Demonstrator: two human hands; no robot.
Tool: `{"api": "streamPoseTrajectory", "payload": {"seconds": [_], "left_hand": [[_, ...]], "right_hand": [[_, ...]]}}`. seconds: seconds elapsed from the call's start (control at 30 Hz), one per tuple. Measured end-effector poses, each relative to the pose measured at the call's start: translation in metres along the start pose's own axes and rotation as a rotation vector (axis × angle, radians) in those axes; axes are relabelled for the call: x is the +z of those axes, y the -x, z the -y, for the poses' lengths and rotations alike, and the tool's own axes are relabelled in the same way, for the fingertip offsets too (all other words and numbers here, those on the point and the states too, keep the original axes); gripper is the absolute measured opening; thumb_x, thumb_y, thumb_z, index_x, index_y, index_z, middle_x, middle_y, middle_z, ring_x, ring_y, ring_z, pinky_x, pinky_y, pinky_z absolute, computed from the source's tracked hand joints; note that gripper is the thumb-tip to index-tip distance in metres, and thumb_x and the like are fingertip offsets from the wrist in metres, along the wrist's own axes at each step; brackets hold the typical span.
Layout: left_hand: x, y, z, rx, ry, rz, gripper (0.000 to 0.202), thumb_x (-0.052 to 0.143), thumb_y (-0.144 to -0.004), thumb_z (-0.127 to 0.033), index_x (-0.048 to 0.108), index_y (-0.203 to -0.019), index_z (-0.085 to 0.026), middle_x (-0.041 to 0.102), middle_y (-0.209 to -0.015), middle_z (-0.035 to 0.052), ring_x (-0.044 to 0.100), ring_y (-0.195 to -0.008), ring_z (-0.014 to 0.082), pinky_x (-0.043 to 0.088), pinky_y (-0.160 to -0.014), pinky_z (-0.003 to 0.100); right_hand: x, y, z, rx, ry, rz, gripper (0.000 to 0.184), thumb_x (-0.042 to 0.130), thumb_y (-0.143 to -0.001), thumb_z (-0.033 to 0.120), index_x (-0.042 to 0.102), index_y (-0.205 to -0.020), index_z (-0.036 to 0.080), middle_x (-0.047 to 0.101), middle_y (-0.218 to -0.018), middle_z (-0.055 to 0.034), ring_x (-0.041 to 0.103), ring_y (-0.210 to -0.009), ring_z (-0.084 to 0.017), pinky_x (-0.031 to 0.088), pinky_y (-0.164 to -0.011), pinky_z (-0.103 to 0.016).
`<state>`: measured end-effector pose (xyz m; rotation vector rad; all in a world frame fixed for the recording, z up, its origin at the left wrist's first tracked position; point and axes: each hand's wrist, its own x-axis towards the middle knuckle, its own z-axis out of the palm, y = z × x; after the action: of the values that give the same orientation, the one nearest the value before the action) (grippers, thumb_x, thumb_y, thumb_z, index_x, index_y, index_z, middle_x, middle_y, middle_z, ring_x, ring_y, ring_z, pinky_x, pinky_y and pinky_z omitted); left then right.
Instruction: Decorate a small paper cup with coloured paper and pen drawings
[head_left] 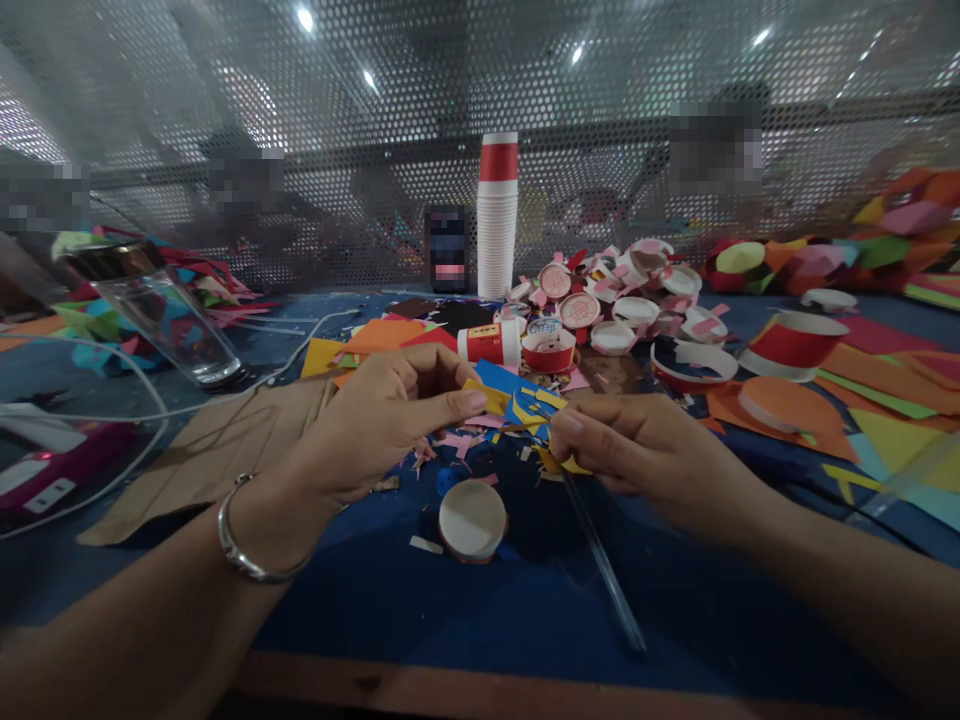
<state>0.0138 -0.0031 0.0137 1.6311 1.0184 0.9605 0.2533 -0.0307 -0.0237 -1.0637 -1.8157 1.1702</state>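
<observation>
My left hand (401, 410) pinches a piece of yellow paper (491, 397) between thumb and forefinger, above the table. Facing it, my right hand (637, 440) has thumb and fingers pressed together; what lies between its fingertips is too small to make out. Blue and yellow paper scraps (525, 402) show between the two hands, partly hidden by the fingers. Below the right hand a clear thin stick (607, 570) slants toward the table's front. A short, round cut cup piece (472, 518) lies below the hands, beside a small blue disc (447, 482).
Behind my hands rises a tall stack of paper cups (497, 235) beside a phone (448, 250). Cut cup rings (636, 312) are heaped right of it. A glass bottle (176, 320) leans at left, near white cables and a purple power strip (56, 470). Coloured paper (877, 375) lies right.
</observation>
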Motion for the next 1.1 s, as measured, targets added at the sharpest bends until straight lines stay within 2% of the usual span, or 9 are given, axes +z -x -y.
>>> {"api": "streamPoseTrajectory", "payload": {"seconds": [0.1,0.2,0.37,0.5,0.73,0.9,1.0,1.1], "left_hand": [[0.002,0.001,-0.001,-0.026,0.026,0.031,0.019,0.085,-0.079,-0.026,0.070,-0.081,-0.015,0.065,-0.072,-0.0018,0.054,-0.061,0.0083,0.043,-0.055,0.020],[0.005,0.004,-0.004,-0.061,0.049,0.086,0.017,0.085,-0.079,-0.025,0.071,-0.081,-0.015,0.066,-0.073,-0.0015,0.055,-0.062,0.0081,0.043,-0.056,0.019],[0.011,0.006,-0.002,-0.085,0.119,0.213,0.018,0.085,-0.079,-0.025,0.071,-0.080,-0.015,0.067,-0.075,-0.0006,0.061,-0.068,0.0101,0.051,-0.064,0.022],[0.013,0.005,0.005,-0.108,0.211,0.190,0.018,0.087,-0.078,-0.024,0.072,-0.084,-0.016,0.068,-0.081,0.0005,0.064,-0.074,0.0124,0.054,-0.067,0.024],[0.027,0.009,0.008,-0.218,0.482,0.064,0.018,0.093,-0.073,-0.022,0.076,-0.077,-0.017,0.069,-0.078,-0.0024,0.060,-0.068,0.0067,0.047,-0.058,0.016],[0.036,0.014,0.007,-0.330,0.606,0.083,0.016,0.094,-0.072,-0.020,0.082,-0.082,-0.016,0.072,-0.073,-0.0010,0.065,-0.066,0.0059,0.048,-0.055,0.011],[0.038,0.016,0.003,-0.364,0.705,0.103,0.016,0.088,-0.076,-0.009,0.085,-0.090,-0.016,0.076,-0.076,0.0008,0.070,-0.068,0.0068,0.051,-0.054,0.009],[0.037,0.015,-0.001,-0.396,0.771,0.092,0.017,0.074,-0.087,-0.001,0.085,-0.086,-0.014,0.076,-0.071,0.0036,0.069,-0.061,0.0067,0.053,-0.052,0.009]], "right_hand": [[0.002,0.000,0.005,-0.006,-0.044,-0.058,0.055,0.068,-0.089,0.071,0.062,-0.072,0.018,0.042,-0.060,0.0054,0.031,-0.050,-0.008,0.023,-0.044,-0.024],[0.006,-0.002,0.011,-0.006,-0.059,-0.089,0.046,0.082,-0.081,0.060,0.066,-0.073,0.018,0.054,-0.066,0.0025,0.043,-0.059,-0.011,0.035,-0.052,-0.024],[0.012,-0.005,0.011,-0.006,-0.107,-0.063,0.035,0.085,-0.080,0.053,0.072,-0.080,0.020,0.064,-0.073,0.0003,0.055,-0.066,-0.015,0.046,-0.061,-0.026],[0.013,-0.005,0.006,-0.045,-0.098,-0.067,0.035,0.081,-0.084,0.053,0.073,-0.081,0.020,0.068,-0.078,-0.0020,0.058,-0.072,-0.017,0.048,-0.066,-0.028],[0.014,-0.004,0.006,-0.083,-0.153,-0.084,0.027,0.083,-0.084,0.044,0.071,-0.081,0.020,0.070,-0.081,-0.0023,0.060,-0.076,-0.018,0.048,-0.069,-0.028],[0.014,-0.002,0.006,-0.086,-0.130,-0.109,0.028,0.081,-0.085,0.041,0.065,-0.076,0.020,0.063,-0.074,-0.0006,0.055,-0.071,-0.016,0.045,-0.066,-0.028],[0.013,-0.001,0.007,-0.118,-0.106,-0.159,0.020,0.076,-0.088,0.036,0.068,-0.080,0.020,0.060,-0.072,0.0007,0.051,-0.067,-0.015,0.044,-0.061,-0.027],[0.012,0.000,0.010,-0.123,-0.118,-0.173,0.018,0.074,-0.090,0.035,0.070,-0.083,0.020,0.060,-0.073,0.0006,0.050,-0.066,-0.014,0.043,-0.059,-0.025]]}}
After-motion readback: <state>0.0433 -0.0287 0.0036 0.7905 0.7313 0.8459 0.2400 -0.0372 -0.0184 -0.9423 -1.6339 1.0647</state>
